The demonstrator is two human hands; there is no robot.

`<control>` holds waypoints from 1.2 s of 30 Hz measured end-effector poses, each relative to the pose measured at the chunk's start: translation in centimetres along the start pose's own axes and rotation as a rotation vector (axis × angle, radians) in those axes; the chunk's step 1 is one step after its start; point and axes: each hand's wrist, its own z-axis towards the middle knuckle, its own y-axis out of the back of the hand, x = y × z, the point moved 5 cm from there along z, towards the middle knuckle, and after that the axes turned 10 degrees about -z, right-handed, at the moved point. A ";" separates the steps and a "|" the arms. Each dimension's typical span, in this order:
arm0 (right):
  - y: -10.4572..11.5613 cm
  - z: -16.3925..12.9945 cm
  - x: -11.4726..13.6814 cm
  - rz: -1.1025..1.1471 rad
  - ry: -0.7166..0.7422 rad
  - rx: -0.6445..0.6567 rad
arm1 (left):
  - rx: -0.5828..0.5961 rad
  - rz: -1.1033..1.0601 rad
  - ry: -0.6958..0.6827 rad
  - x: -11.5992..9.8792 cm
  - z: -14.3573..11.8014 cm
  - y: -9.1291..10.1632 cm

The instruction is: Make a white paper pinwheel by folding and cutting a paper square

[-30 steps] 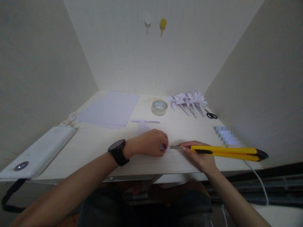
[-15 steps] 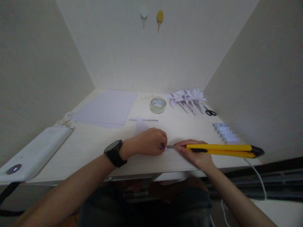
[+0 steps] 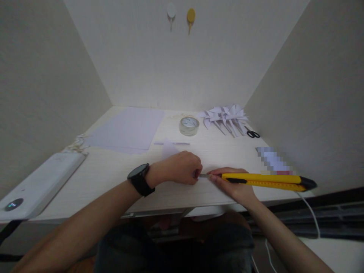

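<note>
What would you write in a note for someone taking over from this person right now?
Left hand: fisted, pinning a small paper piece to the desk.
Right hand: gripping the yellow utility knife, blade out, tip right at the left fingers.
Nearby: paper sheets, tape roll, scissors, thin stick.
Done: folded paper pinwheels stacked at the back.
Left: any cut on this piece is hidden under the fist; mind the blade near the fingers.
</note>
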 end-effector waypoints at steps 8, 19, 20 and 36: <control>0.4 -0.3 0.4 -0.012 0.037 -0.076 | -0.017 0.002 0.027 0.1 -0.2 0.0; 0.2 -0.4 0.7 -0.046 0.118 -0.063 | -0.044 0.034 -0.016 0.2 -0.3 -0.1; 0.2 -0.4 0.7 -0.049 0.119 -0.063 | -0.043 0.036 -0.014 0.2 -0.3 -0.1; 0.3 -0.3 0.7 -0.041 0.130 -0.063 | 0.010 0.061 0.033 0.3 0.0 -0.1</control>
